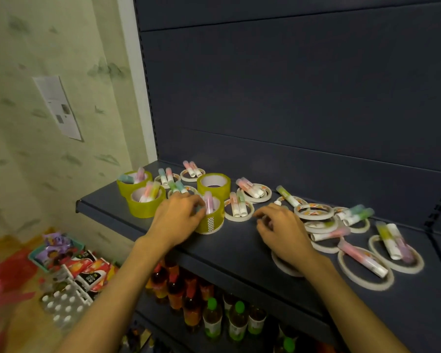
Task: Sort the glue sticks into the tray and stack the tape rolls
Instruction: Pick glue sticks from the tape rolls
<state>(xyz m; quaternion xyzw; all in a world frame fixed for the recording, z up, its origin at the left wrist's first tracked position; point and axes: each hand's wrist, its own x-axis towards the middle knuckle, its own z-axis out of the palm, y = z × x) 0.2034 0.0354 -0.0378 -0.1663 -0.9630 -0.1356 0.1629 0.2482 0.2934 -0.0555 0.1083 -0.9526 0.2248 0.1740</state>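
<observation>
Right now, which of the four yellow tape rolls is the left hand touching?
The left hand touches the nearest yellow tape roll, the front right one, with a single pink glue stick standing inside. The other three stand apart from the hand.

yellow wide tape rolls [210, 215]: four, left half of frame. thin white tape rings [313, 212]: roughly a dozen, centre to right, exact count unclear. glue sticks [364, 258]: about twenty, blurred. hands: two.
</observation>
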